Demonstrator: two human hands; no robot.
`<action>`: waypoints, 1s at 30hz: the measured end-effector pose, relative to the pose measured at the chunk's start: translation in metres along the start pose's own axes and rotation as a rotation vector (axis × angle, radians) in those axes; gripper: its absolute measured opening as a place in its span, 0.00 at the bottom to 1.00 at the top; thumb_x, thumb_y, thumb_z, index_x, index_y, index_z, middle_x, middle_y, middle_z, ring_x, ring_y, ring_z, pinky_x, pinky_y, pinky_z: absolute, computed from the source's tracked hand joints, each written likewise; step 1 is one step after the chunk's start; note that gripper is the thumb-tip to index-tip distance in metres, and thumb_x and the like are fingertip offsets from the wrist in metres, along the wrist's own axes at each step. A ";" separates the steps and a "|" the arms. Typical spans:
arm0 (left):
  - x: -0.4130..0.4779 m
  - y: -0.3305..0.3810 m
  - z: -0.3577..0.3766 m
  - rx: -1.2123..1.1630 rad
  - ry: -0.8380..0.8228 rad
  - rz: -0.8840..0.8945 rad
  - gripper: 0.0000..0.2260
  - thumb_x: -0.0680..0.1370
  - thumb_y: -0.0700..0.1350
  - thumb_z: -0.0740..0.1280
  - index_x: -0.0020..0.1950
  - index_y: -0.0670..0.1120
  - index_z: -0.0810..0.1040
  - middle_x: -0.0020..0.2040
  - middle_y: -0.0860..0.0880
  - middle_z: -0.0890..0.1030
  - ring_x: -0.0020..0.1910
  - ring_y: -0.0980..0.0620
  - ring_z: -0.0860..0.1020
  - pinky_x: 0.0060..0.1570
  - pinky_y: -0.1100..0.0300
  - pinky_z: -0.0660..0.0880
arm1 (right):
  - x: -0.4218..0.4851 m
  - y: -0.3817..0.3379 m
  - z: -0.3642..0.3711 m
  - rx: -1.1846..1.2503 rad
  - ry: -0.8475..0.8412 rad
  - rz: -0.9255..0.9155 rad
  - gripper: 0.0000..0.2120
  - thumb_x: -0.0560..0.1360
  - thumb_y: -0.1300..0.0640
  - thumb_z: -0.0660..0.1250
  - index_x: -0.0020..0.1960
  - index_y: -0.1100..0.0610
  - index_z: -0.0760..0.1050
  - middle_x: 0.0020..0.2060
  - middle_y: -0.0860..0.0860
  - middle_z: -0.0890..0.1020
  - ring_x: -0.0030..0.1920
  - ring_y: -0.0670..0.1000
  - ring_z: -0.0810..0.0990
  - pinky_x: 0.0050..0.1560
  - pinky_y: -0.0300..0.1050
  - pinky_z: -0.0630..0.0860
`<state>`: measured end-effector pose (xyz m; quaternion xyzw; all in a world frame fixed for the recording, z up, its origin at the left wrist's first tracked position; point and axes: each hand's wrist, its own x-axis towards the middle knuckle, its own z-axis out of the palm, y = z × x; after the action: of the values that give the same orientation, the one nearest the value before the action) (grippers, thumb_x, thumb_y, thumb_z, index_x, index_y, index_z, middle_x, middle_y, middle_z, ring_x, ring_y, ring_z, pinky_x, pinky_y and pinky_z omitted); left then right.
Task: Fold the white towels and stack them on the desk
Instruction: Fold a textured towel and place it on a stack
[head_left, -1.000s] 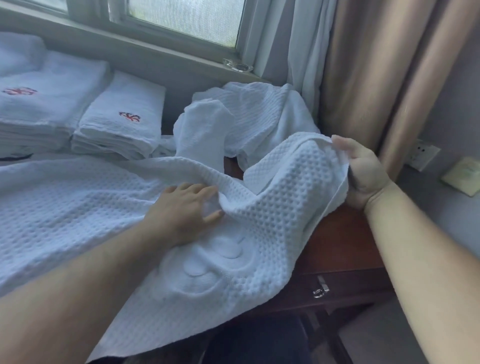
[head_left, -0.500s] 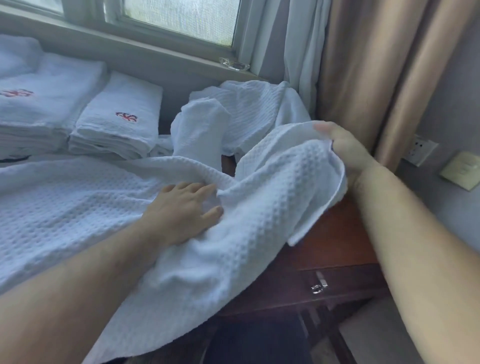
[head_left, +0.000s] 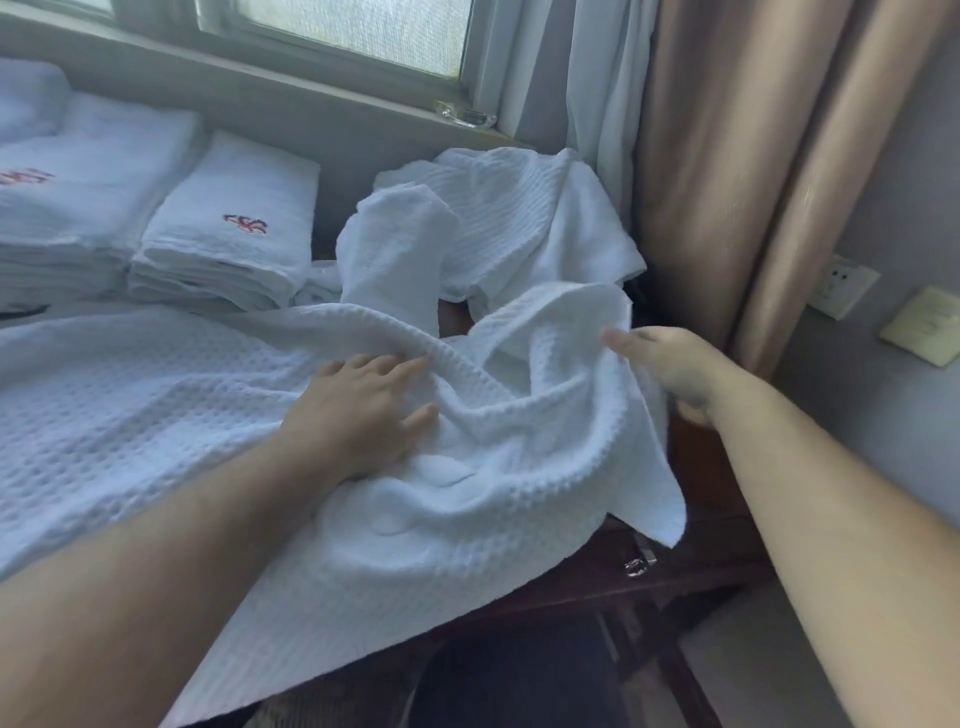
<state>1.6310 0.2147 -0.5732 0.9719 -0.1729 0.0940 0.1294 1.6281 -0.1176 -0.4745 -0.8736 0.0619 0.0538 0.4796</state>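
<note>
Two bare hands are seen on one waffle towel (head_left: 171, 415), which is spread over the dark desk (head_left: 696, 467) and spills off its near edge. The left hand (head_left: 363, 410) is laid flat on the towel near its middle, fingers straight and slightly spread, and the cloth is bunched into a ridge just beyond the fingertips. The towel's right end is lifted off the desk by the right hand (head_left: 670, 369), thumb on top and fingers curled under the edge, so that a loose corner hangs down over the desk's right side. Just below that corner, a small metal drawer pull (head_left: 640, 564) is seen on the desk front.

Beyond the towel, a heap of unfolded white towels (head_left: 498, 228) lies crumpled at the back of the desk, one piece standing up in front of a wider ribbed one. Left of the heap, a small stack (head_left: 234, 234) of folded towels is set, a red mark on the top one. Further left, a larger stack (head_left: 78, 192) is seen, also marked in red and cut off by the frame edge.

Behind the heap, a glass dish (head_left: 466, 114) rests on the window sill, and beige curtains (head_left: 753, 156) hang to the right of it.
</note>
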 end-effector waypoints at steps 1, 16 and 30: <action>0.000 0.000 -0.001 0.000 -0.001 -0.004 0.34 0.73 0.69 0.46 0.77 0.61 0.61 0.78 0.56 0.66 0.76 0.50 0.64 0.72 0.48 0.60 | -0.006 0.003 0.004 0.173 -0.211 -0.078 0.25 0.76 0.40 0.68 0.66 0.56 0.79 0.61 0.56 0.83 0.59 0.56 0.84 0.59 0.53 0.80; -0.001 -0.002 -0.001 0.034 -0.035 0.001 0.31 0.78 0.68 0.49 0.80 0.60 0.57 0.79 0.57 0.62 0.77 0.51 0.61 0.73 0.49 0.58 | -0.017 -0.032 -0.010 -0.038 -0.238 0.295 0.29 0.70 0.36 0.74 0.59 0.58 0.84 0.55 0.57 0.86 0.54 0.58 0.86 0.58 0.54 0.78; -0.003 0.002 -0.003 -0.054 0.130 -0.026 0.19 0.78 0.58 0.60 0.67 0.56 0.73 0.67 0.52 0.75 0.67 0.49 0.68 0.64 0.50 0.66 | -0.015 -0.004 0.014 -0.926 0.423 -0.069 0.14 0.77 0.48 0.68 0.58 0.55 0.73 0.55 0.56 0.79 0.55 0.59 0.78 0.54 0.51 0.76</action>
<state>1.6274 0.2146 -0.5708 0.9620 -0.1541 0.1504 0.1679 1.6134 -0.1033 -0.4764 -0.9878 0.0985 -0.1184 0.0208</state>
